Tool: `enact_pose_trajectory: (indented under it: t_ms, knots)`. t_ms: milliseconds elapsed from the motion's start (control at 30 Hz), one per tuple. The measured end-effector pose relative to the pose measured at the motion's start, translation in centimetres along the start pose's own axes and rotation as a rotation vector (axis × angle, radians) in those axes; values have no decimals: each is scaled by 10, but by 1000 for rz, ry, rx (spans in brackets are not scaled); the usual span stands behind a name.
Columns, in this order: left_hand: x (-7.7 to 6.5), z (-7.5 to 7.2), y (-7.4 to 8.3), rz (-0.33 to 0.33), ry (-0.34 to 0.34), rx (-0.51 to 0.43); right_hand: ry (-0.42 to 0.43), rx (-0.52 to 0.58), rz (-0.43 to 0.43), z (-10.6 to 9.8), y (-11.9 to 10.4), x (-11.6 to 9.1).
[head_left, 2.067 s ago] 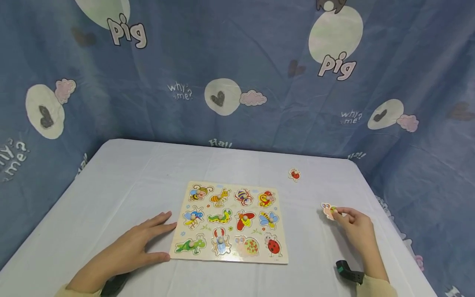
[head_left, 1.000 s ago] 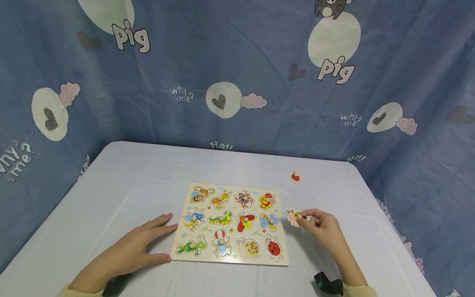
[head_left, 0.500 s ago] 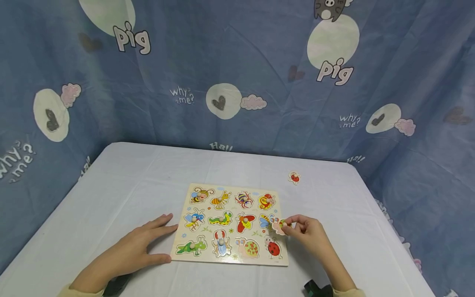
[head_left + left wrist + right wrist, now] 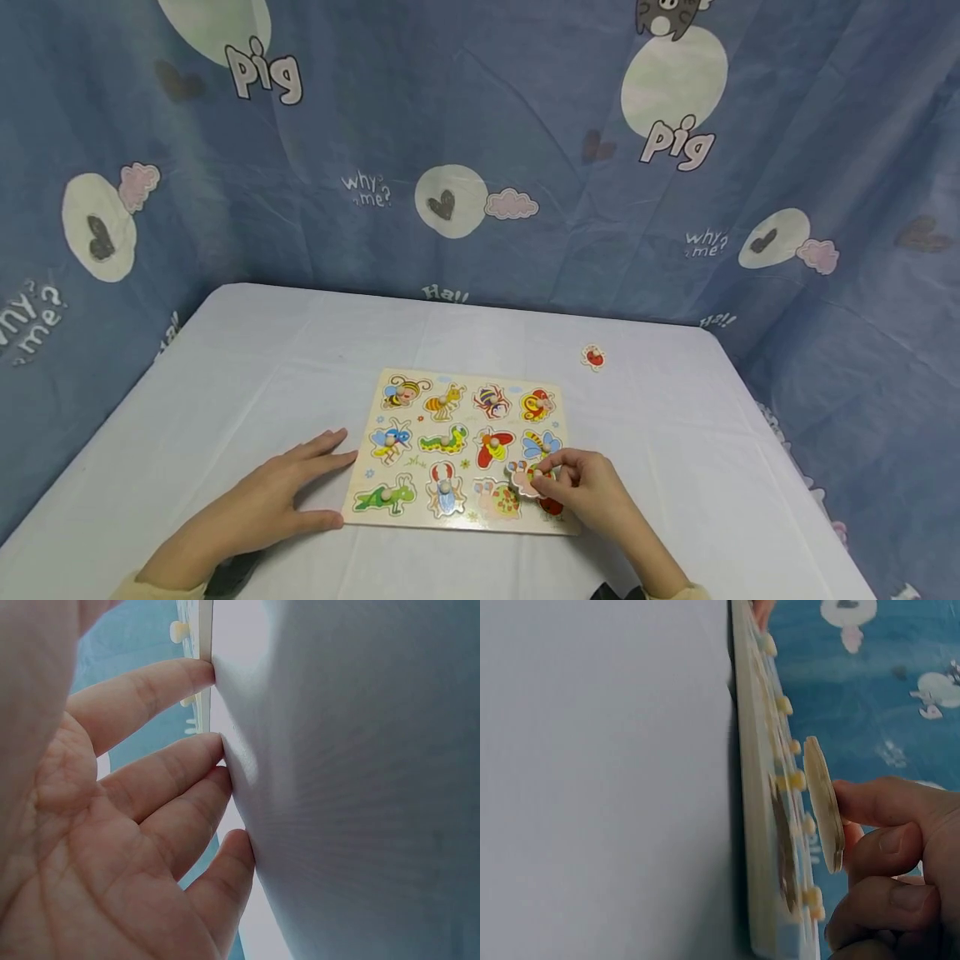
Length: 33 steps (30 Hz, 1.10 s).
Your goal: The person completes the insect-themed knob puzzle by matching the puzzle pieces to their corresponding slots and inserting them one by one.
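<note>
A wooden peg puzzle board (image 4: 480, 467) with insect pictures lies on the white table. My right hand (image 4: 592, 492) pinches a snail puzzle piece (image 4: 522, 480) above the board's lower right part, overlapping the ladybug picture in the head view. In the right wrist view the snail piece (image 4: 823, 804) is seen edge-on, clear of the board (image 4: 754, 825). To the left, my left hand (image 4: 277, 500) rests on the table with spread fingers, fingertips at the board's left edge. The left wrist view shows its fingers (image 4: 142, 697) straight, touching the cloth beside the board.
A small red ladybug piece (image 4: 593, 357) lies on the table beyond the board's upper right corner. Knobbed pieces such as the grasshopper (image 4: 386, 495) and beetle (image 4: 446, 490) sit in the board. Behind the table hangs a blue printed curtain (image 4: 480, 108).
My right hand has carried the snail piece leftward from the table's right side to over the board's lower right. The left hand stays at the board's left edge.
</note>
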State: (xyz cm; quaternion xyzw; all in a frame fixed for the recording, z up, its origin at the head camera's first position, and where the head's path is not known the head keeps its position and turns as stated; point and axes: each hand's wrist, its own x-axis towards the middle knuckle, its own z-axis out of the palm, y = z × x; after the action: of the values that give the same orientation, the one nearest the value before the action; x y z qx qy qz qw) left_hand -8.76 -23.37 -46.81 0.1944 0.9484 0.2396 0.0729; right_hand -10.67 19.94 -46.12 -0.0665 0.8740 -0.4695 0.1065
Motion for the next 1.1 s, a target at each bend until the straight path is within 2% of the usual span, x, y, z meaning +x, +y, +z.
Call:
enact_pose_trajectory:
  t_ms: [400,1100]
  knots:
    - [2,-1,1,-11,7,14,-66,6,-28,18,-5,0]
    - [1,1,2,-22,3,12,-88,-59,-45,33,-11,-2]
